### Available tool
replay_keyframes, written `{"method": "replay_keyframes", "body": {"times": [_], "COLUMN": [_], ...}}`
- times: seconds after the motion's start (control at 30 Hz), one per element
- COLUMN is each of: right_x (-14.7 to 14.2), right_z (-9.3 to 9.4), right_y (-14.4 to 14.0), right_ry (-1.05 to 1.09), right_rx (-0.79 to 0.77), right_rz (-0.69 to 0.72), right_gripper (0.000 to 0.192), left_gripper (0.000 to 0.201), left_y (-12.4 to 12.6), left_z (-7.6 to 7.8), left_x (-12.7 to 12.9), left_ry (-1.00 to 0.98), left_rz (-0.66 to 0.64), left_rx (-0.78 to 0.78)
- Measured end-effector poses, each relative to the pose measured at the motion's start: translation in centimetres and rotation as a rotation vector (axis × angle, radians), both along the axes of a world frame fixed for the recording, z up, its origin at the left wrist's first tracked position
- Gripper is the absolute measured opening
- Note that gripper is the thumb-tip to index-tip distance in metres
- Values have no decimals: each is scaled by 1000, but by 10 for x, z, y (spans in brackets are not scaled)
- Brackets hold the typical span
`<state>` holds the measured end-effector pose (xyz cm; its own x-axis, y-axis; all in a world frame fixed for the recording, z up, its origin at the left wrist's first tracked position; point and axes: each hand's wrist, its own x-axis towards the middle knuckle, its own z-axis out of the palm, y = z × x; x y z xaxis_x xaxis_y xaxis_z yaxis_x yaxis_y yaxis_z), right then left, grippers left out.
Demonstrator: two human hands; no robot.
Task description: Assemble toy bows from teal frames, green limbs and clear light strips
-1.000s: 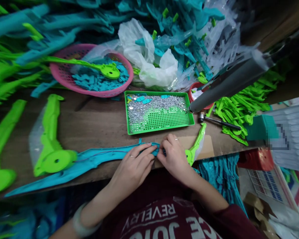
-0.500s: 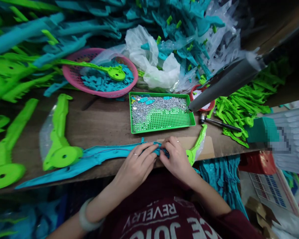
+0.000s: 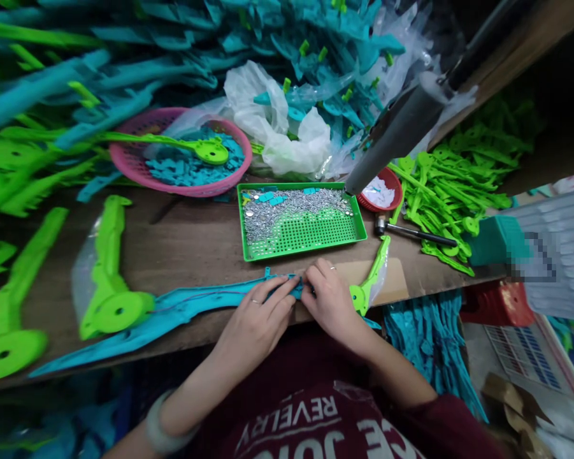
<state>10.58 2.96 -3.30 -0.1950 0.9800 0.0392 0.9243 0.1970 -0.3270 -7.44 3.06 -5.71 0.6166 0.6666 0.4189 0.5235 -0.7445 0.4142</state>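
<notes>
Long blue part [image 3: 181,305] lies along the near edge of the table [image 3: 195,229], left tip at that edge, right end under my hands. Thin wire [image 3: 203,294] runs inside it. My left hand [image 3: 258,319] is laid over the part near its right end, fingers bent; thumb hidden, so cannot tell whether it grips or only presses. My right hand [image 3: 332,299] is curled at the very end, thumb and fingers drawn together; cannot tell what, if anything, sits between them. Larger green part [image 3: 119,311], toward the table's left end, round end overlapping the blue. Smaller green part [image 3: 375,274] beside my right hand, on cardboard [image 3: 392,280] by the near edge. Beyond my hands, green tray [image 3: 315,229] with metal bits [image 3: 262,226]. Hammer [image 3: 418,234] right of the tray.
</notes>
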Motion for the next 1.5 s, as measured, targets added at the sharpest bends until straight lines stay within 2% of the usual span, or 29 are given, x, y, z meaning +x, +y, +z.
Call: {"method": "replay_keyframes", "body": {"times": [0.2, 0.4, 0.53, 0.63, 0.77, 0.93, 1.1, 1.23, 1.33, 1.4, 1.5], "right_x": [6, 5, 4, 4, 8, 17, 20, 36, 67, 95, 137], "right_z": [1, -6, -3, 1, 5, 7, 13, 25, 42, 59, 95], "right_y": [-8, -14, -7, 1, 4, -9, -16, -12, -9, -9, -14], "right_ry": [-23, 77, 69, -2, -86, -28, -73, -3, 46, -34, -204], "right_rx": [45, 121, 65, 5, 43, 89, 47, 105, 240, 293, 313], "right_rz": [139, 14, -33, 57, 196, 255, 263, 336, 291, 271, 356], "right_gripper": [19, 18, 13, 12, 18, 22, 19, 21, 19, 16, 12], "left_gripper": [20, 21, 20, 18, 15, 21, 33, 33, 33, 32, 30], "left_y": [-1, -4, -5, -4, -3, -2, 2, 8, 7, 0, -17], "left_z": [-1, -5, -7, -7, -3, 0, 6, 14, 17, 16, 14], "left_x": [0, 2, 2, 2, 4, 4, 6, 9, 9, 9, 15], "left_ry": [-16, -5, -39, -45, -8, 86, 170, 231, 246, 214, 128], "left_rz": [-2, 28, 41, 41, 41, 12, 18, 24, 21, 39, 32], "left_rx": [89, 89, 117, 131, 142, 138, 71, 9, 57, 156, 258]}}
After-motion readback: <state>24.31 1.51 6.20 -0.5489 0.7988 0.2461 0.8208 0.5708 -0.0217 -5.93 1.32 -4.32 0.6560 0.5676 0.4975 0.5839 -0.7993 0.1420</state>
